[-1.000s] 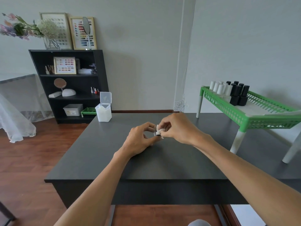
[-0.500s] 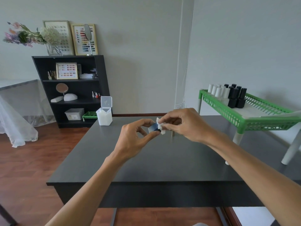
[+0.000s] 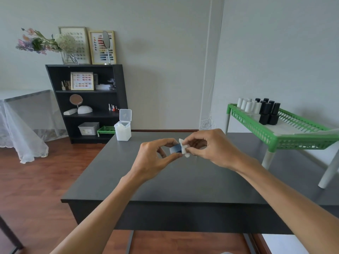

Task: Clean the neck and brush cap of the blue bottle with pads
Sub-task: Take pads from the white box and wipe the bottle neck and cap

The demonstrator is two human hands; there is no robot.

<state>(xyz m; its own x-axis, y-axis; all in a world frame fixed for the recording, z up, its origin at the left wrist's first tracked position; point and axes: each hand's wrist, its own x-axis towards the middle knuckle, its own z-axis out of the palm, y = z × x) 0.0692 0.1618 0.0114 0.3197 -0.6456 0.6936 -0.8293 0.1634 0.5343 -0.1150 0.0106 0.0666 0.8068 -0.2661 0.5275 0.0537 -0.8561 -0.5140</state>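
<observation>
The left hand (image 3: 153, 160) held a small blue bottle (image 3: 175, 149) above the middle of the dark grey table (image 3: 113, 171), with thumb and fingers closed around its body, so that the bottle lay on its side and its top end pointed to the right. The right hand (image 3: 211, 147) pinched a small white cotton pad (image 3: 184, 147) between its fingertips and pressed it against that right end of the bottle. The pad covered the neck, so I could not tell whether the cap was on or off.

The step in hand seemed to be the wiping of the neck. The next move probably called for a turn of the bottle, or of the pad around it, with a light and steady pressure so the bottle would not slip from the left fingers.

At the far left of the table stood a white plastic box with an open flip lid (image 3: 122, 128), which seemed to hold more pads. On the right, a green plastic rack (image 3: 275, 138) carried white and black bottles (image 3: 264, 110).
</observation>
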